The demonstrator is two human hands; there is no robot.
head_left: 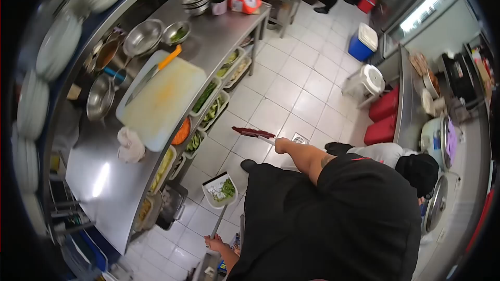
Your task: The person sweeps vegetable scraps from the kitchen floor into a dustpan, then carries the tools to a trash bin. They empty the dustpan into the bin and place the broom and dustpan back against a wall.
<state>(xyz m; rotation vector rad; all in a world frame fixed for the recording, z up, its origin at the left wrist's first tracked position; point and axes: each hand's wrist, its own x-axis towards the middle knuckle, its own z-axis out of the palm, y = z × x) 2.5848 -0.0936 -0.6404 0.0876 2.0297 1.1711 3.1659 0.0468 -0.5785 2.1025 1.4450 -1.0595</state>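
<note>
My right hand (282, 145) is closed around the handle of a broom, whose red bristle head (253, 132) is over the pale floor tiles between me and the counter. Lower down, my left hand (214, 242) grips the long grey handle of a white dustpan (234, 199). Green leafy scraps (225, 191) and some whitish bits lie inside the pan. It stands beside the counter's lower shelf, left of the broom head. The tip of my dark shoe (249, 165) shows between the two tools.
A steel counter (86, 161) on the left carries a cutting board (166, 91) with an orange-handled knife (169, 57). Vegetable containers (212, 112) fill the shelf below. Close behind me is a person in a black cap (416, 171). A blue cooler (363, 42) stands farther off.
</note>
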